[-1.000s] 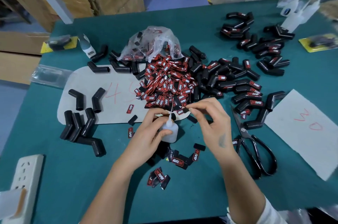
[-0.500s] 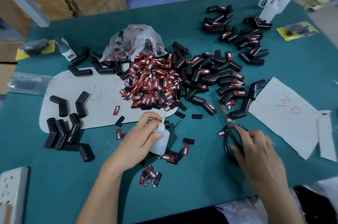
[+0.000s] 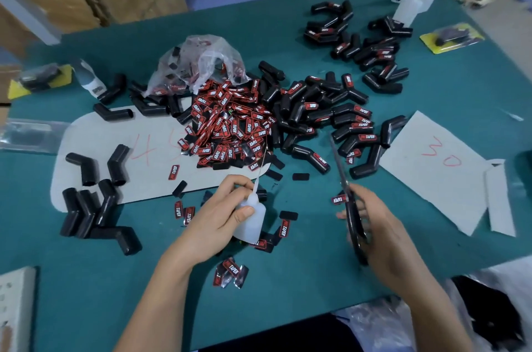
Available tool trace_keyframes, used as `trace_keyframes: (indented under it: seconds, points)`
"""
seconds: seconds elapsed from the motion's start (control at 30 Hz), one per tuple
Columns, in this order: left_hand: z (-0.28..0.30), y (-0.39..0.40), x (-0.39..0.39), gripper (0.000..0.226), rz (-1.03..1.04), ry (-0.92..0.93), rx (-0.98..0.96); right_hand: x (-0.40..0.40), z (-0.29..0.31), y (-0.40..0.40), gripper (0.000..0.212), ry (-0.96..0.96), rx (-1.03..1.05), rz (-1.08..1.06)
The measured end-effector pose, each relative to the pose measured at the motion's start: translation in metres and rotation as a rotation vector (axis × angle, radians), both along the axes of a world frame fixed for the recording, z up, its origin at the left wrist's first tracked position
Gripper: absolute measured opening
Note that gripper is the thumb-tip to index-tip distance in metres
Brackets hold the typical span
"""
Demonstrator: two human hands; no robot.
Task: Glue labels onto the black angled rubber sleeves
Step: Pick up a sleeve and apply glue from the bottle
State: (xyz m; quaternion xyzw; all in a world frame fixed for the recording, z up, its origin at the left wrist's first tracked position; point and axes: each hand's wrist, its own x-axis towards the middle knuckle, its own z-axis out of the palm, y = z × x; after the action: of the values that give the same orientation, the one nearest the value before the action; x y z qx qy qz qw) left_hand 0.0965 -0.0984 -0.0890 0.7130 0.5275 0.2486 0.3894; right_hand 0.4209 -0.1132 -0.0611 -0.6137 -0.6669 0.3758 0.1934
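My left hand (image 3: 218, 216) grips a small white glue bottle (image 3: 253, 222) upright on the green table (image 3: 316, 274), its thin nozzle pointing up and away. My right hand (image 3: 377, 228) holds black-handled scissors (image 3: 349, 202), lifted, blades pointing away. A heap of red-and-black labels (image 3: 230, 127) lies in the middle of the table. Labelled black angled sleeves (image 3: 331, 115) are piled to its right. Unlabelled sleeves (image 3: 89, 207) lie at the left.
A grey card marked 45 (image 3: 144, 150) lies under the left sleeves; a card marked 30 (image 3: 437, 167) lies at right. A clear plastic bag (image 3: 198, 64) sits behind the labels. More labelled sleeves (image 3: 362, 43) lie far right. A power strip (image 3: 14, 308) is at the near left edge.
My right hand left the bottle's nozzle, went right to the scissors and has lifted them off the table. My left hand keeps hold of the glue bottle.
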Motion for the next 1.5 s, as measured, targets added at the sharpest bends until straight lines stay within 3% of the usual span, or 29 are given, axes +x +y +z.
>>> trace_keyframes:
  seconds: [0.1,0.23,0.73,1.5]
  points:
    - [0.003,0.000,0.002,0.055,0.008,-0.034,0.002,-0.024,0.000,-0.004,0.066,-0.011,0.154,0.108]
    - [0.004,-0.001,0.001,0.060,0.007,-0.062,0.003,-0.051,0.001,-0.003,0.029,-0.074,0.302,0.047]
    - [0.002,-0.001,-0.001,0.045,-0.005,-0.029,-0.004,-0.069,-0.002,0.004,0.026,-0.070,0.408,0.050]
    - [-0.002,-0.002,-0.003,0.058,-0.012,-0.030,-0.004,-0.067,-0.001,0.004,0.028,-0.120,0.396,0.043]
